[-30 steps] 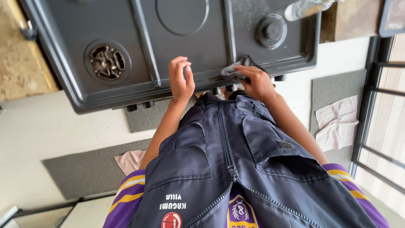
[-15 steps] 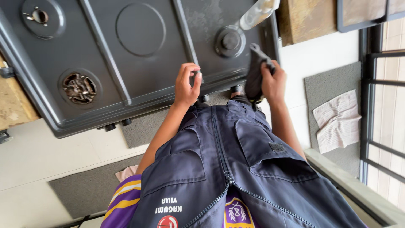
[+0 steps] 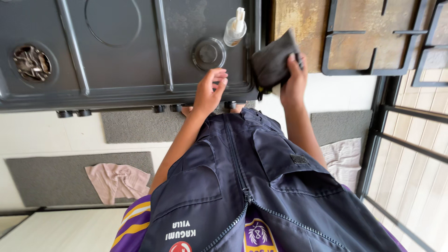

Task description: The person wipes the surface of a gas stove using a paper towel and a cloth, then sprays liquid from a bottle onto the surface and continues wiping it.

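Observation:
A dark grey gas stove top [image 3: 121,88] fills the upper left of the view. My left hand [image 3: 210,91] rests at its front edge, fingers loosely apart and holding nothing, just below a round burner cap [image 3: 208,52]. My right hand [image 3: 293,81] grips a folded dark grey cloth [image 3: 273,60] at the stove's right edge, over the seam with the wooden counter [image 3: 303,18]. A small clear spray bottle [image 3: 234,28] stands on the stove beside the burner cap, close to the cloth.
Black pan grates [image 3: 368,44] lie on the counter at right. An open burner [image 3: 31,60] sits far left, with knobs [image 3: 70,113] along the stove front. On the floor are grey mats, a pink rag [image 3: 116,179] and a white cloth [image 3: 343,158]. A slatted black-framed door [image 3: 410,163] stands at right.
My right hand has carried the cloth rightward, from the stove's front edge to its right side. My left hand stays at the front edge. The view has shifted right.

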